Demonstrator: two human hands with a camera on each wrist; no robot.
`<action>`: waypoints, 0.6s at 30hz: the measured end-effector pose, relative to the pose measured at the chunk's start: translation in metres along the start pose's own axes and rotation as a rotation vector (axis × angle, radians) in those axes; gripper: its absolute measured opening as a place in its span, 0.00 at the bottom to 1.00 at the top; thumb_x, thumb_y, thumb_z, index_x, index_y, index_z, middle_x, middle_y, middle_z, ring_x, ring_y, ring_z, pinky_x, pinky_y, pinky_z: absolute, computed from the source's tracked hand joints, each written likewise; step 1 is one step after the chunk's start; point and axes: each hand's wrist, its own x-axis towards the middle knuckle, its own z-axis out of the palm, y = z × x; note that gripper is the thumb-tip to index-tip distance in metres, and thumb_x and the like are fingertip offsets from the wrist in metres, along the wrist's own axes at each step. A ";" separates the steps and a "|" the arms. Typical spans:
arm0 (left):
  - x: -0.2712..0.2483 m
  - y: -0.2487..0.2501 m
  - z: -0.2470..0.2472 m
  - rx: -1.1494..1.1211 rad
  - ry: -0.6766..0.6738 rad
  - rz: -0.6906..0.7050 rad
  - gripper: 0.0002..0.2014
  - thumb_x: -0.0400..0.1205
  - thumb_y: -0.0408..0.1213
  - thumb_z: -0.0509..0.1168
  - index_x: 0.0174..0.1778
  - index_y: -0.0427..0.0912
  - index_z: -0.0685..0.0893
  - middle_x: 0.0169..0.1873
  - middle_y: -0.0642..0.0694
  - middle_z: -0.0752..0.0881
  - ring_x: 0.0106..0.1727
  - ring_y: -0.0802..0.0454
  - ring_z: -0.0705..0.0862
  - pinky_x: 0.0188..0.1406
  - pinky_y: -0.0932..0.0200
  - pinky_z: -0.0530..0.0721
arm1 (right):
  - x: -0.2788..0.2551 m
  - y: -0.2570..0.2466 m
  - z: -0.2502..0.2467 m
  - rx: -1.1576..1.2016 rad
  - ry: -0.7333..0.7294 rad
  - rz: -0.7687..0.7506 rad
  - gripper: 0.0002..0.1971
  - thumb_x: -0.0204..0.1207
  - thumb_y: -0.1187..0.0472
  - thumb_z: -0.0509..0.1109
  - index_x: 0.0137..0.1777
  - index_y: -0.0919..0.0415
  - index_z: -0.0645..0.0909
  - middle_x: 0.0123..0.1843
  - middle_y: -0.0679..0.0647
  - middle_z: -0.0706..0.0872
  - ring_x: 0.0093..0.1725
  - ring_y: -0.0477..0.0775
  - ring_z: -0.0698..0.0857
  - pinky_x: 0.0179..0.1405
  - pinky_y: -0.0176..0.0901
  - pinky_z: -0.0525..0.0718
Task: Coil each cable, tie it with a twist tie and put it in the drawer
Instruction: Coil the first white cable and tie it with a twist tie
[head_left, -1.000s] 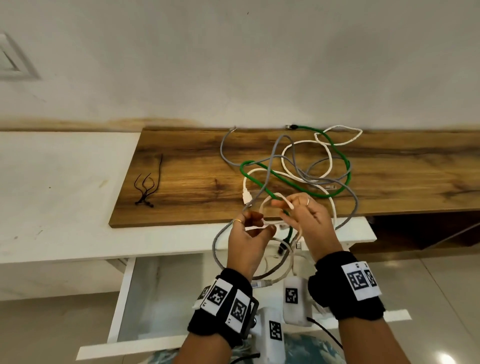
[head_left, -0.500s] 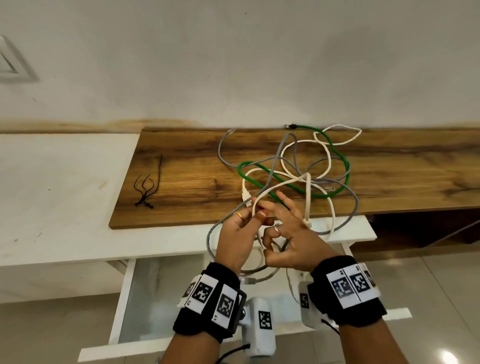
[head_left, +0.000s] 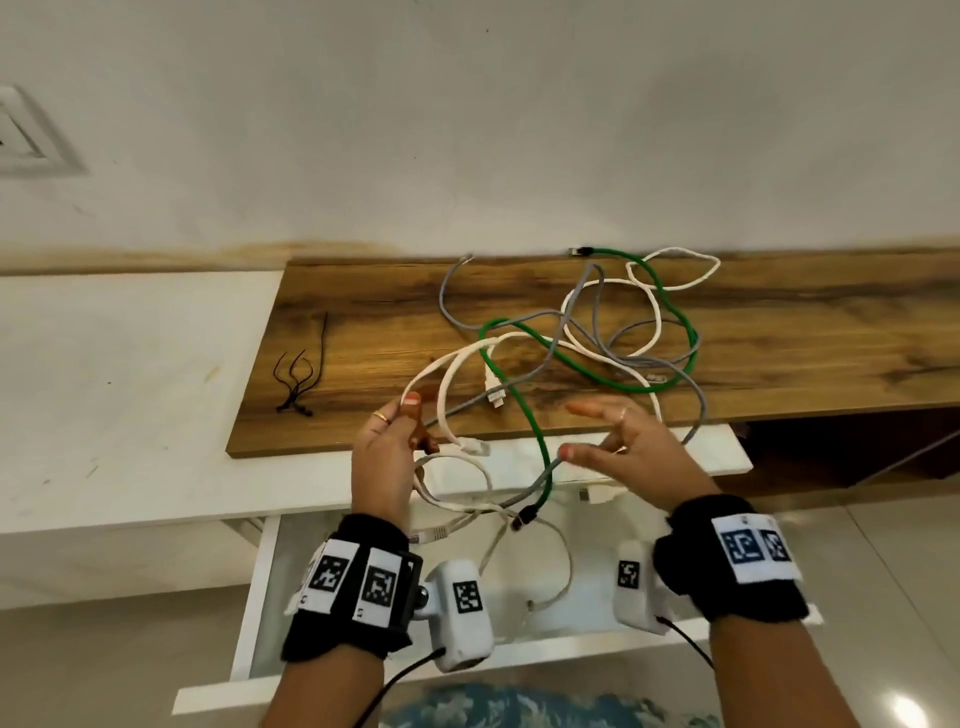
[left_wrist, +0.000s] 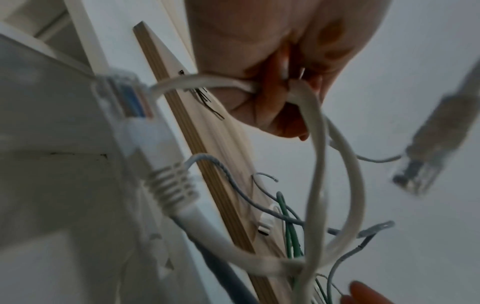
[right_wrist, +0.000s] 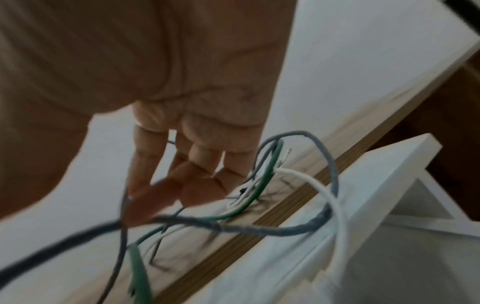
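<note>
A white cable (head_left: 452, 374), a green cable (head_left: 540, 447) and a grey cable (head_left: 698, 395) lie tangled on the wooden board (head_left: 363, 312), with ends hanging over the open drawer (head_left: 262, 597). My left hand (head_left: 410, 415) holds up loops of the white cable at the board's front edge. In the left wrist view my left hand (left_wrist: 291, 86) pinches the white cable (left_wrist: 317, 164), and its plug (left_wrist: 145, 131) dangles close to the camera. My right hand (head_left: 582, 431) hovers to the right with its fingers spread and holds nothing. The grey cable (right_wrist: 285, 231) crosses just below my right hand (right_wrist: 166, 195).
A bundle of black twist ties (head_left: 296, 379) lies on the left part of the board. A white counter (head_left: 130, 389) extends to the left. The wall stands right behind the board. A dark gap opens under the board at the right.
My hands have moved apart. The right hand let go of the white cable and opened out to the right. The left hand kept the white loops and shifted left.
</note>
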 end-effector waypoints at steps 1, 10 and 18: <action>0.002 -0.001 -0.002 -0.005 0.001 -0.002 0.10 0.85 0.38 0.61 0.45 0.47 0.88 0.23 0.52 0.81 0.24 0.58 0.75 0.30 0.61 0.74 | 0.001 -0.006 0.007 -0.068 -0.102 0.035 0.33 0.65 0.47 0.79 0.70 0.41 0.73 0.60 0.43 0.78 0.43 0.42 0.84 0.35 0.22 0.78; 0.005 0.015 -0.049 -0.091 -0.061 -0.069 0.13 0.84 0.39 0.60 0.57 0.40 0.87 0.18 0.56 0.68 0.15 0.61 0.65 0.12 0.68 0.63 | 0.014 -0.002 0.042 -0.146 -0.168 0.034 0.36 0.72 0.46 0.74 0.78 0.44 0.64 0.61 0.43 0.78 0.33 0.38 0.75 0.30 0.24 0.73; 0.004 0.026 -0.089 0.397 0.117 -0.050 0.10 0.80 0.41 0.68 0.35 0.41 0.85 0.20 0.50 0.68 0.20 0.54 0.66 0.19 0.61 0.63 | 0.031 -0.008 0.052 0.137 -0.062 0.163 0.11 0.75 0.71 0.67 0.50 0.54 0.79 0.37 0.50 0.80 0.32 0.47 0.77 0.26 0.27 0.75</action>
